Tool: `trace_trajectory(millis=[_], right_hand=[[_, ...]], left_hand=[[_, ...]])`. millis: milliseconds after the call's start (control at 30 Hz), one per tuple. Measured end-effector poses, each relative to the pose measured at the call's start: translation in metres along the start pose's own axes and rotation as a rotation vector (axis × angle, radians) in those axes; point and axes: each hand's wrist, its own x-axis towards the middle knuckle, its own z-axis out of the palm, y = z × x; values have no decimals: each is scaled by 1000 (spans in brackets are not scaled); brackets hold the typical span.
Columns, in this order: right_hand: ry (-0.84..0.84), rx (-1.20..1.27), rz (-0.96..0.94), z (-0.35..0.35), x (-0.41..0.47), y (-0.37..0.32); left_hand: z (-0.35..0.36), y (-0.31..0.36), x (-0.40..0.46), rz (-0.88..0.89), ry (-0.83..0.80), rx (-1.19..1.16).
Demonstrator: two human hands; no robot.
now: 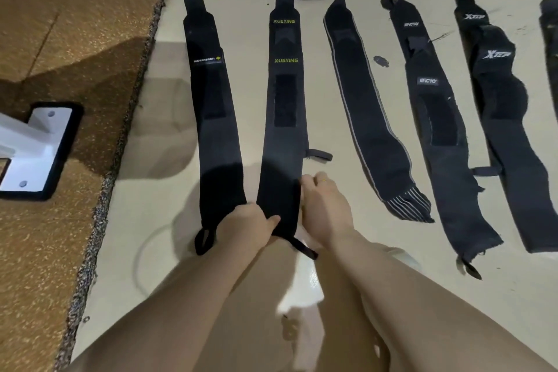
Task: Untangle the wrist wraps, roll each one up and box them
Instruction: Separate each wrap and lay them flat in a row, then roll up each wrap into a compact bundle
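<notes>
A person crouched on the pale floor [169, 160] works at the near end of the XUEYING wrap [283, 118], second from the left in a row of black wrist wraps laid out flat and side by side, far ends pointing away. The left hand [249, 225] pinches the wrap's near left corner, thumb on top and fingers tucked under the edge; the right hand [324, 205] rests at the right edge with fingers curled over it, apparently squaring the strip before rolling begins. Its thumb loop [303, 248] trails out at the near end.

To the left lies the leftmost wrap [211, 118], just beside it and nearly touching near the hands. To the right lie the grey-edged wrap [365, 106], a labelled wrap [437, 118] and the XTEP wrap [501, 106], each apart from the next. The spacing suggests the untangling is done, so each can be rolled in turn. No box is in view.

A brown mat [69, 69] borders the floor on the left.
</notes>
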Motion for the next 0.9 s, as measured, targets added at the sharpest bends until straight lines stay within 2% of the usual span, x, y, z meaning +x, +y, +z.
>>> trace_trajectory(millis=[33, 67, 100, 133, 167, 233, 267, 367, 400, 467, 500, 600, 733, 900], right_hand=[[12, -42, -143, 6, -2, -1], [-27, -89, -282, 12, -3, -4], [-107, -137, -374, 19, -5, -6], [-181, -170, -396, 24, -6, -6], [-230, -189, -374, 27, -8, -6], [-234, -234, -330, 29, -12, -6], [-230, -284, -325, 29, -16, -9], [-277, -311, -268, 28, -16, -17], [-329, -242, -233, 23, -11, -19], [-384, -85, -221, 1, -3, -22], [-355, -14, -221, -14, -3, -24], [-195, 138, -172, -67, -20, -26], [-156, 40, -170, -129, -67, -18], [-66, 34, -77, -187, -147, -1]], left_hand=[[7, -4, 2, 95, 194, 144], [12, -8, 1, 215, 390, 255], [18, -13, 2, 317, 517, 357], [27, -19, 7, 438, 632, 435], [34, -26, 10, 536, 659, 461], [46, -35, 17, 668, 594, 410], [46, -34, 15, 677, 470, 368], [33, -25, 8, 564, 200, 284], [26, -24, 9, 497, 139, 244], [-5, -23, -4, 366, -132, 112], [-21, -22, -14, 370, -164, 60], [-60, -13, -43, 451, -55, -20], [-89, -3, -86, 523, 60, -137], [-101, 21, -155, 624, 68, -124]])
